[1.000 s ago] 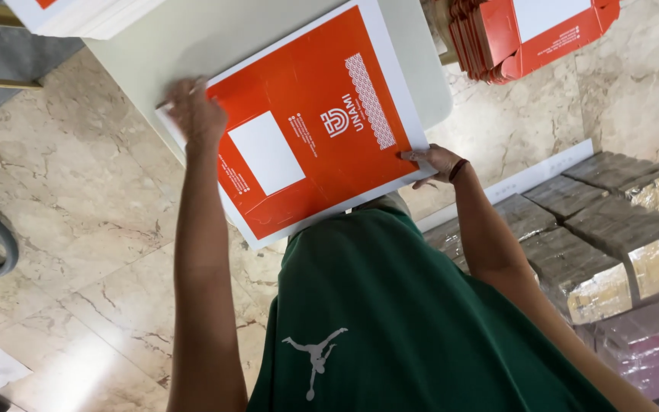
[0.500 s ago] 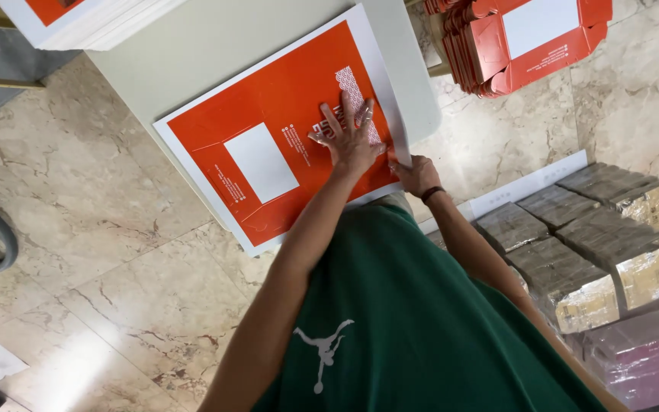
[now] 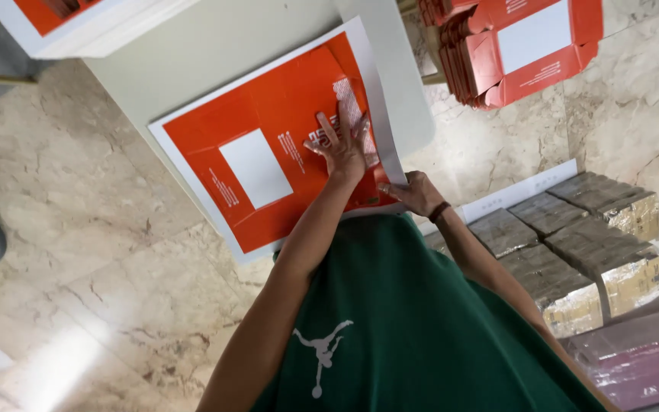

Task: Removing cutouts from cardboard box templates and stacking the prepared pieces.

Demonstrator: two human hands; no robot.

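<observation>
A flat orange printed cardboard sheet (image 3: 268, 160) with a white rectangle and a white border lies on a pale table (image 3: 230, 53). My left hand (image 3: 341, 145) rests flat on the sheet's right part, fingers spread, pressing it down. At the sheet's near right corner, my right hand (image 3: 413, 191), with a dark wristband, pinches the white border strip (image 3: 381, 114), which curls up from the orange part. My green shirt fills the lower part of the view.
A stack of folded orange cartons (image 3: 520, 46) stands at the top right. A white stack with an orange top (image 3: 93, 23) sits at the table's far left. Wrapped brown bundles (image 3: 573, 244) and a pinkish package (image 3: 634, 358) lie on the marble floor at right.
My left hand left the sheet's left edge and now presses flat on its right part. The sheet went from held up to lying on the table. My right hand stayed at the right edge.
</observation>
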